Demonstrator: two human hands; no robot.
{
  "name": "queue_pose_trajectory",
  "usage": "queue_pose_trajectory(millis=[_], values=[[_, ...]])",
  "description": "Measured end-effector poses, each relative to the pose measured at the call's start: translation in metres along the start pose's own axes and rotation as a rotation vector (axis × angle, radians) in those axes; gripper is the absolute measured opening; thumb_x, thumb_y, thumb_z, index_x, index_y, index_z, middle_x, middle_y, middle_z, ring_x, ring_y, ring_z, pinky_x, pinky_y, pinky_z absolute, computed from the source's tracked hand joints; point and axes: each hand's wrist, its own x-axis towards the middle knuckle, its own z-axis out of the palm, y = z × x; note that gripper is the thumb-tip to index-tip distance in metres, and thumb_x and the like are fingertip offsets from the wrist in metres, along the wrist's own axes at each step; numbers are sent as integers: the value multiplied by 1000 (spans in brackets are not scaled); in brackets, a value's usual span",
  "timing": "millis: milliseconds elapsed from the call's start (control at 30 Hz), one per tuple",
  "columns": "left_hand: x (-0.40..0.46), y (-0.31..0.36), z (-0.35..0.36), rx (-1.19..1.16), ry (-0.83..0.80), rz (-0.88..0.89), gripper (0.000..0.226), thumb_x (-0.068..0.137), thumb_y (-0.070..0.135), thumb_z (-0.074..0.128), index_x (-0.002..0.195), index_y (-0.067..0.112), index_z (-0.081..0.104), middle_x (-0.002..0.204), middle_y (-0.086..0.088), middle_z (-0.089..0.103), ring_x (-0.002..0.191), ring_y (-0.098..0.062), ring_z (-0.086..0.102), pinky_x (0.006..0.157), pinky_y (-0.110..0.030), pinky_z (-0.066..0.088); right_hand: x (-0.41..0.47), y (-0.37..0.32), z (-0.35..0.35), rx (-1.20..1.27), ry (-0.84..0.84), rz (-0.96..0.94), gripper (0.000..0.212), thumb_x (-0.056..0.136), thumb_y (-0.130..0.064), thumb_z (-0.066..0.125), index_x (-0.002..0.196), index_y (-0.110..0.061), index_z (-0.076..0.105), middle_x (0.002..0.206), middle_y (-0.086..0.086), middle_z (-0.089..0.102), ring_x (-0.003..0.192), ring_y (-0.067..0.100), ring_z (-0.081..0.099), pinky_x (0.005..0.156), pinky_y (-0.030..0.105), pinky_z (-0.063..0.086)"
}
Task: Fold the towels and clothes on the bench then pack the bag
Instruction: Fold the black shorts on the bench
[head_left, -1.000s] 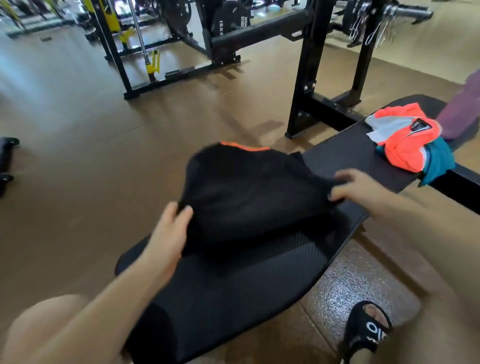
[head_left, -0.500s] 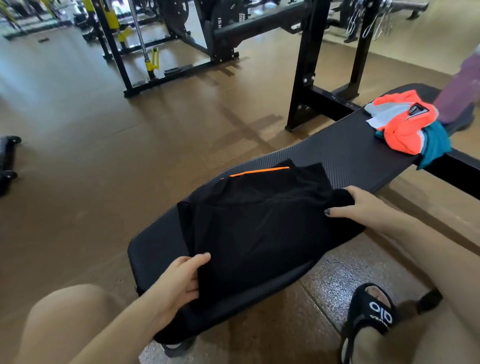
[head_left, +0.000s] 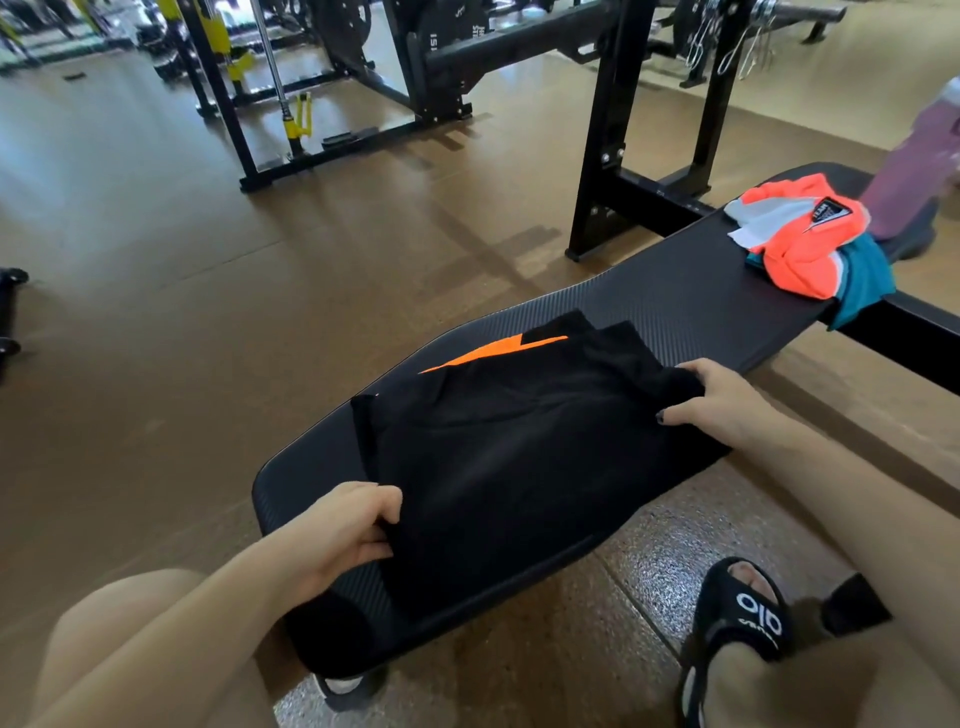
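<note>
A black garment with orange trim (head_left: 509, 457) lies spread flat on the near end of the black padded bench (head_left: 675, 306). My left hand (head_left: 348, 525) pinches its near left edge, fingers curled round the cloth. At the garment's right edge, my right hand (head_left: 727, 400) grips a bunched fold. A crumpled orange, grey and teal garment (head_left: 800, 244) sits at the bench's far right end. No bag is in view.
A black rack frame (head_left: 613, 156) stands behind the bench, with more gym machines (head_left: 291, 93) further back on the brown floor. A person in purple trousers (head_left: 914, 171) stands at far right. My sandalled foot (head_left: 743, 618) rests below the bench.
The black garment came down from the air and now lies flat on the bench, with more orange trim showing. Both hands stayed on its edges, and my left hand's fingers have curled.
</note>
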Motion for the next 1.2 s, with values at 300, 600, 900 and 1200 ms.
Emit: queue_pose_trajectory(millis=[300, 600, 900, 1200], values=[[35, 22, 1, 1, 183, 103, 40, 90, 30, 75, 126, 19, 60, 122, -2, 68, 110, -21, 67, 92, -44, 58, 4, -12, 1, -23, -14, -43, 55, 80, -33, 83, 125, -17, 55, 119, -1, 56, 109, 19, 54, 85, 32, 40], [40, 26, -14, -95, 163, 135, 45, 85, 4, 72, 126, 11, 56, 122, -10, 70, 109, -26, 68, 92, -43, 58, 15, -28, -8, 150, -98, 96, 77, 80, -30, 83, 145, -14, 44, 132, 6, 50, 108, 20, 49, 87, 32, 40], [62, 36, -18, 67, 296, 231, 18, 96, 19, 66, 113, 21, 62, 113, -3, 71, 103, -22, 68, 90, -45, 58, 48, -47, 0, 128, -164, 117, 80, 76, 0, 76, 146, -19, 43, 141, 10, 53, 121, 33, 56, 104, 49, 48], [70, 34, -40, 58, 385, 216, 21, 88, 7, 63, 107, 15, 61, 106, -7, 71, 97, -24, 68, 89, -46, 57, 59, -71, 27, 180, -177, -36, 84, 76, 15, 55, 149, -22, 38, 142, 3, 53, 119, 27, 56, 88, 40, 54]])
